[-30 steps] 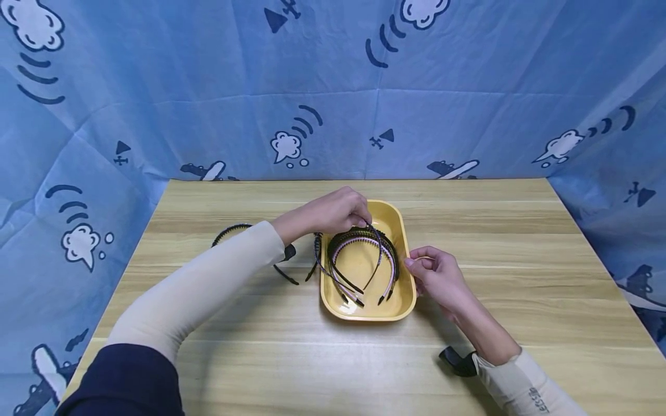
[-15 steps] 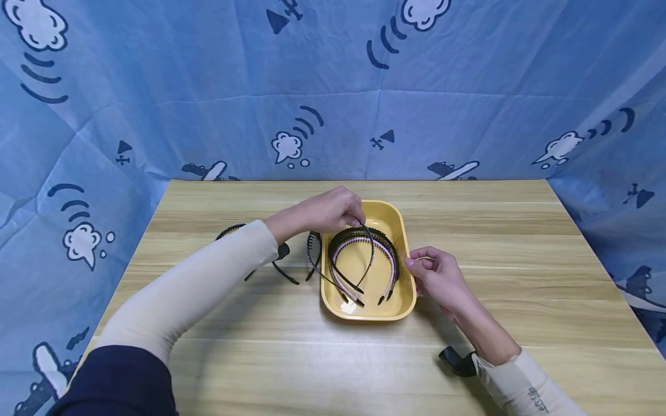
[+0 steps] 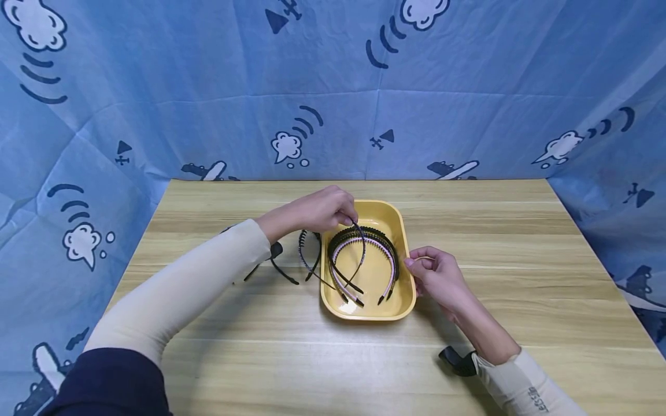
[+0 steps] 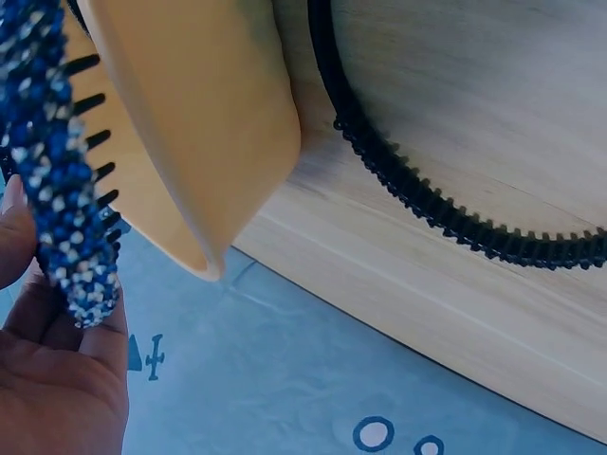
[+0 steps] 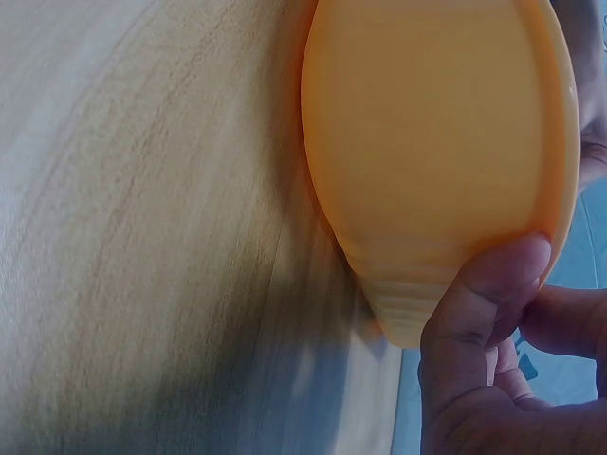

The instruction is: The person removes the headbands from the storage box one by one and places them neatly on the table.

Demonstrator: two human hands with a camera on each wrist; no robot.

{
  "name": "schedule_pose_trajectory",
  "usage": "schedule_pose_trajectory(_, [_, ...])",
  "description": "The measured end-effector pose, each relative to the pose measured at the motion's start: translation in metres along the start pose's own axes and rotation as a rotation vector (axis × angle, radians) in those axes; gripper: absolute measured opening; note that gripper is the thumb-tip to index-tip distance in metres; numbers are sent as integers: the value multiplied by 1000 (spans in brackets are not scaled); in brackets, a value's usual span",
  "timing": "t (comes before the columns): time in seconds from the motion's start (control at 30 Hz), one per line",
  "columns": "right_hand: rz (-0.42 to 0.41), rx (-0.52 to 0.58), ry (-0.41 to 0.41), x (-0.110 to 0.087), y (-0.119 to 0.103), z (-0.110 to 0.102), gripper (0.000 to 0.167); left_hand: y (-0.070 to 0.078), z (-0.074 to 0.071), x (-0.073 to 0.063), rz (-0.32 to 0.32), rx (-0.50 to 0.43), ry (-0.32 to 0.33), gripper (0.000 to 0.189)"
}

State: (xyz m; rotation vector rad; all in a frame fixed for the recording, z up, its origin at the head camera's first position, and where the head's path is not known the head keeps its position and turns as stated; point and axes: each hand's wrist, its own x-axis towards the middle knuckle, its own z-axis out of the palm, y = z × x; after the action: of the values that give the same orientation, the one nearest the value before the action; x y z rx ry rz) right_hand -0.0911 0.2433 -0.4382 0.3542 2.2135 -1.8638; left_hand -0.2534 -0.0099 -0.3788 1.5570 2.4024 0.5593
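Observation:
A headband covered in blue and white beads [image 4: 52,161], with black teeth, is pinched between the thumb and fingers of my left hand [image 3: 330,209]. That hand is above the left side of a yellow bin [image 3: 369,315], and the headband's loop [image 3: 363,245] hangs partly over the bin and partly past its left rim. Inside the bin lie several headbands, black ones and a pink one [image 3: 390,271]. My right hand [image 3: 439,277] grips the bin's right rim, thumb on the outer wall in the right wrist view.
Left of the bin, a black toothed headband [image 4: 427,209] lies on the wooden table [image 3: 494,231], partly hidden by my left forearm in the head view. Another dark headband leg [image 3: 314,266] shows beside the bin. A blue printed cloth [image 3: 333,86] hangs behind the table.
My left hand has moved left with the beaded headband, from over the bin's middle toward its left rim. My right hand and the bin have stayed put.

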Motion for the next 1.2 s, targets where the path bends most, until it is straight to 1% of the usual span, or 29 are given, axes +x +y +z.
schedule_pose_trajectory(0.23, [-6, 0, -3, -1, 0, 0, 28, -4, -2, -6, 5, -5, 11, 19])
schedule_pose_trajectory(0.73, [-9, -2, -3, -1, 0, 0, 27, -14, -10, -26, -80, -112, 23, 19])
schedule_pose_trajectory(1.0, [-8, -6, -4, -1, 0, 0, 27, -20, -12, -36, -121, -146, 41, 18])
schedule_pose_trajectory(1.2, [-9, -1, -9, -1, -1, 1, 28, -24, -15, -45, -131, -153, 53, 17])
